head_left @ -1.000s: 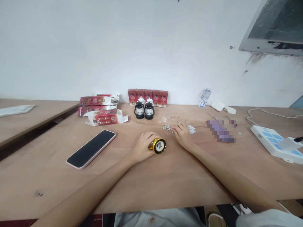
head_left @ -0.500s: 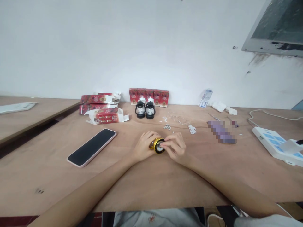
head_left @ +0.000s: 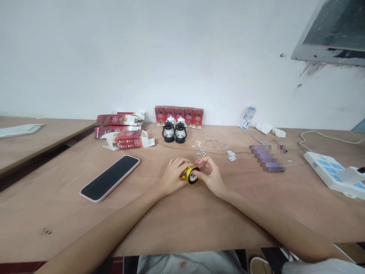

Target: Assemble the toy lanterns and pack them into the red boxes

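A small gold lantern lies tipped on its side above the table, its round base turned toward the right. My left hand is wrapped around its body. My right hand is at the base, the thumb pressed onto the pale centre inside the gold rim and the fingers curled by the rim's far side. Whether anything small sits under that thumb is hidden. Just beyond my hands lies a cluster of button cells. Small white plastic pieces are piled to its right.
Two black mini lanterns stand before a row of red boxes, with white-topped ones behind them. Flattened red cartons lie left, near a phone. On the right are a blurred purple object and a power strip.
My right hand has gone from a fingertip pinch at the lantern's base to pressing there with the thumb, its fingers shifted to the far side. My left hand still holds the lantern.
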`<state>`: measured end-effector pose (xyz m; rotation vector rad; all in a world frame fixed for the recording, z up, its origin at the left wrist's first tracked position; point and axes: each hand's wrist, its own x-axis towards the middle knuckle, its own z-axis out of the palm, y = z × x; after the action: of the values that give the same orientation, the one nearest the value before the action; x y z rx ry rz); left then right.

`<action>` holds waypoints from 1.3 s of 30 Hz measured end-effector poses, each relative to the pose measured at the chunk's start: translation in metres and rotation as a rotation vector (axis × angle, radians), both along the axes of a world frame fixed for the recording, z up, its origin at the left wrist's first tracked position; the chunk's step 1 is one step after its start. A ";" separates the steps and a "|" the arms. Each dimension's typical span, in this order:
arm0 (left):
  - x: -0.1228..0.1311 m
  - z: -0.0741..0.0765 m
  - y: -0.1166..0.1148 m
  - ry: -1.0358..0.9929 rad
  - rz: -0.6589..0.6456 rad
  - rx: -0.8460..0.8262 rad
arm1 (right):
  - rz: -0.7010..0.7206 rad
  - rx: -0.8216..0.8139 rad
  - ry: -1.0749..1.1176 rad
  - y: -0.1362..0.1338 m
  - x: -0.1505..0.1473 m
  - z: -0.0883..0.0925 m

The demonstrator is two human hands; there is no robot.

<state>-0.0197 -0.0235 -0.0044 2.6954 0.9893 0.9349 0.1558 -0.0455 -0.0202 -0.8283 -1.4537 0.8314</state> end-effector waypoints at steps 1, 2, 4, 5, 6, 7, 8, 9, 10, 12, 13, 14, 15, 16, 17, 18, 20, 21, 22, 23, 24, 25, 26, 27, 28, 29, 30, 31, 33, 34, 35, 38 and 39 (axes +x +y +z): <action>0.000 0.000 0.000 0.009 0.007 0.005 | 0.001 -0.025 0.018 0.001 -0.001 -0.002; 0.000 0.001 -0.001 0.011 0.013 0.005 | -0.002 -0.030 0.019 0.001 -0.001 -0.004; 0.000 0.002 -0.002 -0.008 0.022 -0.007 | -0.014 0.013 -0.022 0.000 -0.001 -0.005; 0.000 0.003 -0.002 -0.025 0.028 -0.015 | -0.019 0.052 -0.055 0.001 0.000 -0.004; 0.000 0.003 -0.003 -0.042 0.034 -0.020 | -0.025 0.095 -0.092 0.002 0.003 -0.003; -0.001 0.003 -0.003 -0.054 0.038 -0.023 | -0.036 0.137 -0.133 0.004 0.007 -0.002; -0.001 0.003 -0.003 -0.058 0.041 -0.022 | -0.062 0.178 -0.182 0.007 0.012 0.000; -0.002 0.002 -0.003 -0.055 0.043 -0.020 | -0.110 0.221 -0.247 0.011 0.020 0.002; -0.002 0.002 -0.003 -0.052 0.046 -0.015 | -0.176 0.264 -0.334 0.017 0.030 0.003; -0.003 0.001 -0.002 -0.053 0.053 -0.006 | -0.385 0.349 -0.583 0.031 0.054 0.005; -0.004 0.001 -0.002 -0.057 0.059 -0.003 | -0.486 0.347 -0.736 0.038 0.066 0.005; -0.004 0.000 -0.001 -0.060 0.064 -0.002 | -0.592 0.295 -0.868 0.044 0.079 0.005; -0.004 0.000 -0.001 -0.062 0.067 -0.001 | -0.704 0.193 -0.973 0.050 0.091 0.005; -0.004 0.000 -0.001 -0.060 0.069 -0.001 | -0.781 0.077 -1.076 0.055 0.101 0.004; -0.004 0.000 -0.001 -0.055 0.068 -0.001 | -0.820 -0.017 -1.150 0.058 0.109 0.002; -0.003 0.000 -0.001 -0.051 0.066 0.001 | -0.835 -0.085 -1.196 0.061 0.116 0.001; -0.003 0.000 -0.001 -0.042 0.057 0.003 | -0.814 -0.135 -1.235 0.064 0.125 -0.001; -0.003 0.001 -0.001 -0.039 0.052 0.001 | -0.802 -0.133 -1.234 0.065 0.127 -0.002; -0.003 0.001 -0.001 -0.035 0.046 -0.006 | -0.793 -0.130 -1.233 0.065 0.128 -0.002; -0.003 0.001 -0.001 -0.033 0.043 -0.013 | -0.787 -0.122 -1.229 0.066 0.129 -0.003; -0.004 0.001 -0.001 -0.029 0.041 -0.022 | -0.779 -0.106 -1.218 0.066 0.128 -0.002; -0.004 0.001 -0.001 -0.025 0.041 -0.028 | -0.772 -0.084 -1.202 0.066 0.127 -0.002; -0.004 0.001 -0.001 -0.021 0.040 -0.029 | -0.766 -0.058 -1.180 0.066 0.125 -0.001; -0.004 0.001 -0.001 -0.019 0.040 -0.026 | -0.758 -0.034 -1.163 0.065 0.122 0.000; -0.004 0.001 0.000 -0.019 0.038 -0.021 | -0.750 0.005 -1.133 0.063 0.118 0.001; -0.004 0.001 0.000 -0.022 0.037 -0.017 | -0.739 0.069 -1.079 0.060 0.112 0.002; -0.004 0.001 -0.001 -0.025 0.035 -0.017 | -0.723 0.159 -1.000 0.056 0.105 0.003; -0.004 0.001 -0.001 -0.031 0.035 -0.020 | -0.694 0.270 -0.903 0.050 0.097 0.005; -0.004 0.001 -0.001 -0.042 0.036 -0.028 | -0.595 0.523 -0.690 0.036 0.077 0.009; -0.003 0.002 -0.002 -0.047 0.036 -0.029 | -0.520 0.618 -0.632 0.028 0.068 0.011; -0.003 0.002 -0.002 -0.053 0.034 -0.027 | -0.465 0.696 -0.587 0.020 0.058 0.013; -0.003 0.002 -0.002 -0.068 0.023 -0.009 | -0.308 0.817 -0.517 0.001 0.037 0.015; -0.003 0.001 -0.002 -0.073 0.019 -0.002 | -0.271 0.829 -0.510 -0.002 0.033 0.014</action>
<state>-0.0226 -0.0253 -0.0029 2.6342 1.0024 1.0274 0.1892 -0.0479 -0.0058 -0.5775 -1.8626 -0.2347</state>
